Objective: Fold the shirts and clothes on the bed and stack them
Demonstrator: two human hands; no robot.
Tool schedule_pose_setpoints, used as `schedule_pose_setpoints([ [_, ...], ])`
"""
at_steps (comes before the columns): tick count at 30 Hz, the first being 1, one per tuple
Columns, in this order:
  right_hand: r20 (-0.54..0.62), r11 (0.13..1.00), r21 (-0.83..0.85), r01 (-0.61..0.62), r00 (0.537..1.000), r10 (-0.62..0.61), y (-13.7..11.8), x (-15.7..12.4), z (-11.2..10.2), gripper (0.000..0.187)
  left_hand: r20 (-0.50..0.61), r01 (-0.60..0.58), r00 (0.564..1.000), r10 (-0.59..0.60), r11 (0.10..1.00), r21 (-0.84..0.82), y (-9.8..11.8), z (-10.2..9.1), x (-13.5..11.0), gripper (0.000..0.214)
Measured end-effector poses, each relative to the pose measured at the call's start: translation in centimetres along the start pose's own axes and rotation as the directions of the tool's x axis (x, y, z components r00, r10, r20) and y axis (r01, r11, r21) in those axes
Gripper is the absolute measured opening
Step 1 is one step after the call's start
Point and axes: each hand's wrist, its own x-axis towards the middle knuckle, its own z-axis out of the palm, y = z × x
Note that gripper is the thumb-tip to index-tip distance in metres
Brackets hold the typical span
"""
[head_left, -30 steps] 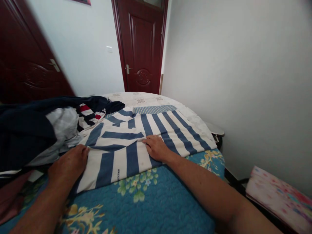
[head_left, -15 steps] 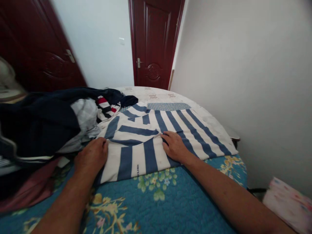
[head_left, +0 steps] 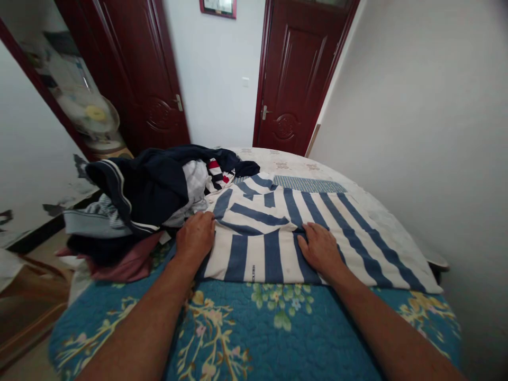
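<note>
A blue-and-white striped shirt (head_left: pixel 357 238) lies spread across the table, its near part folded over with small dark lettering near the front edge. My left hand (head_left: pixel 196 235) is closed on the shirt's left edge, its fingertips hidden by the knuckles and cloth. Farther right, my right hand (head_left: pixel 322 247) rests on the shirt with curled fingers, gripping the cloth at the end of a raised crease. The crease runs between the two hands.
A heap of dark clothes (head_left: pixel 159 185) lies on the left, with a pink garment (head_left: pixel 127 259) underneath. A blue floral quilted cover (head_left: pixel 301 338) spans the near table. A patterned strip (head_left: pixel 309 183) lies behind the shirt. A wall (head_left: pixel 448 132) stands close on the right.
The view has turned left and shows more of the clothes heap and a fan. My right hand has shifted slightly right along the shirt; my left hand stays at its left edge.
</note>
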Motion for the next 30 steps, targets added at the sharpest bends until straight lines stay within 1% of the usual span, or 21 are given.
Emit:
schedule_pose_setpoints([
  [2, -0.012, 1.000, 0.020, 0.022, 1.000, -0.021, 0.2, 0.0, 0.3, 0.045, -0.076, -0.074, 0.995, 0.070, 0.996, -0.058, 1.3, -1.1, -0.6, 0.031],
  [3, -0.016, 0.999, 0.030, 0.035, 0.999, -0.035, 0.4, 0.1, 0.4, 0.044, -0.089, -0.130, 0.989, 0.120, 0.986, -0.107, 2.3, -1.5, -1.2, 0.031],
  [4, -0.021, 0.998, 0.038, 0.049, 0.999, -0.048, 0.5, 0.1, 0.5, 0.044, -0.079, -0.199, 0.979, 0.189, 0.967, -0.159, 3.3, -1.7, -1.8, 0.031],
  [5, -0.027, 0.997, 0.045, 0.061, 0.998, -0.060, 0.6, 0.1, 0.6, 0.043, -0.048, -0.281, 0.960, 0.277, 0.938, -0.206, 4.3, -1.8, -2.6, 0.030],
  [6, -0.036, 0.996, 0.049, 0.070, 0.997, -0.069, 0.7, 0.1, 0.7, 0.043, -0.004, -0.364, 0.928, 0.374, 0.900, -0.239, 5.3, -1.6, -3.3, 0.028],
  [8, -0.062, 0.995, 0.055, 0.085, 0.995, -0.082, 0.9, 0.0, 0.7, 0.042, 0.085, -0.496, 0.842, 0.532, 0.828, -0.262, 6.8, -0.7, -4.6, 0.025],
  [9, -0.074, 0.994, 0.058, 0.094, 0.993, -0.090, 0.9, 0.0, 0.6, 0.040, 0.107, -0.536, 0.810, 0.576, 0.803, -0.261, 7.3, -0.1, -5.1, 0.026],
  [10, -0.082, 0.992, 0.065, 0.104, 0.992, -0.098, 1.0, 0.0, 0.5, 0.039, 0.116, -0.563, 0.788, 0.604, 0.785, -0.260, 7.5, 0.4, -5.4, 0.030],
  [12, -0.088, 0.988, 0.095, 0.119, 0.990, -0.111, 1.0, -0.1, 0.1, 0.038, 0.105, -0.585, 0.773, 0.626, 0.767, -0.263, 7.4, 1.2, -5.8, 0.039],
  [15, -0.112, 0.976, 0.186, 0.111, 0.990, -0.091, 1.1, 0.0, -0.7, 0.041, 0.096, -0.605, 0.759, 0.644, 0.753, -0.260, 6.8, 1.4, -5.8, 0.047],
  [19, -0.162, 0.941, 0.317, 0.115, 0.985, -0.066, 0.8, 1.2, -2.1, 0.044, 0.082, -0.604, 0.769, 0.634, 0.762, -0.235, 6.4, 1.4, -5.9, 0.047],
  [21, -0.151, 0.925, 0.356, 0.135, 0.985, -0.086, 0.2, 2.7, -2.7, 0.044, 0.087, -0.603, 0.767, 0.636, 0.760, -0.242, 6.2, 1.6, -6.0, 0.049],
  [24, -0.112, 0.918, 0.347, 0.194, 0.980, -0.165, -1.6, 6.2, -2.8, 0.046, 0.099, -0.598, 0.764, 0.638, 0.757, -0.264, 6.0, 2.0, -6.0, 0.051],
  [27, -0.039, 0.926, 0.285, 0.250, 0.968, -0.249, -4.2, 10.1, -2.0, 0.046, 0.096, -0.590, 0.767, 0.634, 0.757, -0.280, 5.8, 2.3, -6.0, 0.050],
  [29, 0.043, 0.939, 0.250, 0.237, 0.966, -0.255, -6.0, 12.3, -1.0, 0.048, 0.098, -0.585, 0.770, 0.631, 0.759, -0.286, 5.8, 2.3, -6.0, 0.050],
  [30, 0.101, 0.948, 0.235, 0.216, 0.964, -0.245, -6.9, 13.1, -0.5, 0.050, 0.100, -0.583, 0.771, 0.629, 0.760, -0.287, 5.7, 2.3, -6.0, 0.050],
])
